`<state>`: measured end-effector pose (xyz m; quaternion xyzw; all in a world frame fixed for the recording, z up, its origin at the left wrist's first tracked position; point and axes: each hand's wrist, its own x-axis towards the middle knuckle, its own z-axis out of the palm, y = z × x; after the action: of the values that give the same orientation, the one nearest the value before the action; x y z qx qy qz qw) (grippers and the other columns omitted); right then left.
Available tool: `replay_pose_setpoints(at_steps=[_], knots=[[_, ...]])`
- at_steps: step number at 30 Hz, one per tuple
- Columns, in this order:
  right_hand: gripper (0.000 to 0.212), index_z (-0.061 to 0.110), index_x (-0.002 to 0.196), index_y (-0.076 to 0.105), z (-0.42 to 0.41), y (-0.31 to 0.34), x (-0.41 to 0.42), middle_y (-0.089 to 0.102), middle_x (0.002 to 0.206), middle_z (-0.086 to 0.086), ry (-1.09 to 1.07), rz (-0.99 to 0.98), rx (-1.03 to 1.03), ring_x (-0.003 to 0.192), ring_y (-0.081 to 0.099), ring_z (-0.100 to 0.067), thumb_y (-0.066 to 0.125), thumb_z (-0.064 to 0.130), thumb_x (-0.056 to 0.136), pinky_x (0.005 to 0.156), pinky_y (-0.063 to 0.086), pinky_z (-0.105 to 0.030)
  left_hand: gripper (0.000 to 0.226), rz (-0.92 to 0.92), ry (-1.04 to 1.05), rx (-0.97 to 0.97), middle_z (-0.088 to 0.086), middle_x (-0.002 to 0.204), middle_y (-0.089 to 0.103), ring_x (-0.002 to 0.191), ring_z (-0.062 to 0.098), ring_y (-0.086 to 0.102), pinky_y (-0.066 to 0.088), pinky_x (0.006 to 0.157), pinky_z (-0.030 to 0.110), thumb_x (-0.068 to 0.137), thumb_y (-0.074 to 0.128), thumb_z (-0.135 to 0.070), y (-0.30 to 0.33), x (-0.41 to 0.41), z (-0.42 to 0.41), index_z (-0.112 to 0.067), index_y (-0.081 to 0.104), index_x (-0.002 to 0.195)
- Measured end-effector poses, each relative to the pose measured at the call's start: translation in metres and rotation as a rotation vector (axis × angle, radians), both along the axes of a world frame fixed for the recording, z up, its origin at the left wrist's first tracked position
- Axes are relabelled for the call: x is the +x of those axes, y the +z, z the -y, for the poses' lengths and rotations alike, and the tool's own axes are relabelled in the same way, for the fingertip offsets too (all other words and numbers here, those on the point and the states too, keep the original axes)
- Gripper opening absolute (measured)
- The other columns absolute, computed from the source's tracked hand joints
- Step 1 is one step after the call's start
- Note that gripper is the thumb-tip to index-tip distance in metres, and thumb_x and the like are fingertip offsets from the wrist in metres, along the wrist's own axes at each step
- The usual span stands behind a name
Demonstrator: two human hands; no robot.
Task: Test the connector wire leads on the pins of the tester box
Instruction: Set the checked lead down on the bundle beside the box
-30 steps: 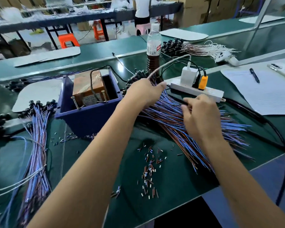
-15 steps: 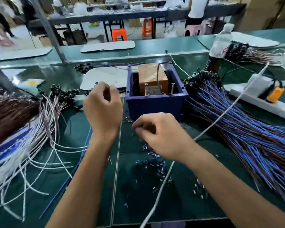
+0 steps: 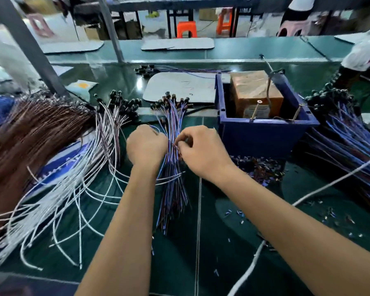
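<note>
The tester box [image 3: 263, 135] is a dark blue open bin holding a brown block [image 3: 254, 88], with two thin metal pins [image 3: 254, 113] sticking up at its front rim. Left of it a bundle of blue and brown connector wires [image 3: 173, 167] with black connectors at the far end lies on the green mat. My left hand [image 3: 146, 145] is closed against the left side of this bundle. My right hand [image 3: 199, 152] pinches wire leads at the bundle's right side, thumb and fingers together. Both hands sit left of the box, apart from its pins.
White wires [image 3: 73, 199] and a thick brown wire mass [image 3: 30, 135] fan out at the left. Another blue wire pile [image 3: 350, 146] lies right of the box. Cut insulation bits [image 3: 259, 167] litter the mat. A white cable [image 3: 308, 193] runs across the right. A grey post [image 3: 30, 48] stands far left.
The view has swung left. Both hands moved forward from in front of the box onto the middle wire bundle and closed on its leads.
</note>
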<state>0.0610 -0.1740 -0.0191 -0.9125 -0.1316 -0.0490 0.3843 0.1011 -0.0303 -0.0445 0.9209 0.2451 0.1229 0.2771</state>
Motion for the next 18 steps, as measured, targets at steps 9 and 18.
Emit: replay_pose_setpoints(at_steps=[9, 18], knots=[[0.022, 0.016, 0.12, 0.065, -0.02, 0.0, 0.007, 0.068, 0.108, -0.005, -0.041, 0.002, 0.119, 0.099, 0.064, -0.022, 0.061, 0.03, 0.103, 0.09, 0.052, -0.038, 0.023, 0.322, -0.095, -1.435, 0.015, 0.105, 0.075, 0.083, 0.025, 0.067, 0.05, 0.069, 0.029, 0.102, 0.044, -0.011, 0.021, 0.0, 0.001, -0.003, 0.065, 0.107], [0.025, 0.013, 0.127, 0.057, -0.015, -0.002, -0.006, 0.075, 0.098, -0.016, 0.044, -0.293, 0.675, 0.073, 0.075, -0.022, 0.065, 0.018, 0.104, 0.083, 0.062, -0.051, 0.012, 0.692, -0.478, -1.879, 0.0, 0.094, 0.079, 0.084, 0.018, 0.074, 0.058, 0.061, 0.025, 0.081, 0.067, -0.004, 0.039, -0.021, 0.021, -0.015, 0.068, 0.077]])
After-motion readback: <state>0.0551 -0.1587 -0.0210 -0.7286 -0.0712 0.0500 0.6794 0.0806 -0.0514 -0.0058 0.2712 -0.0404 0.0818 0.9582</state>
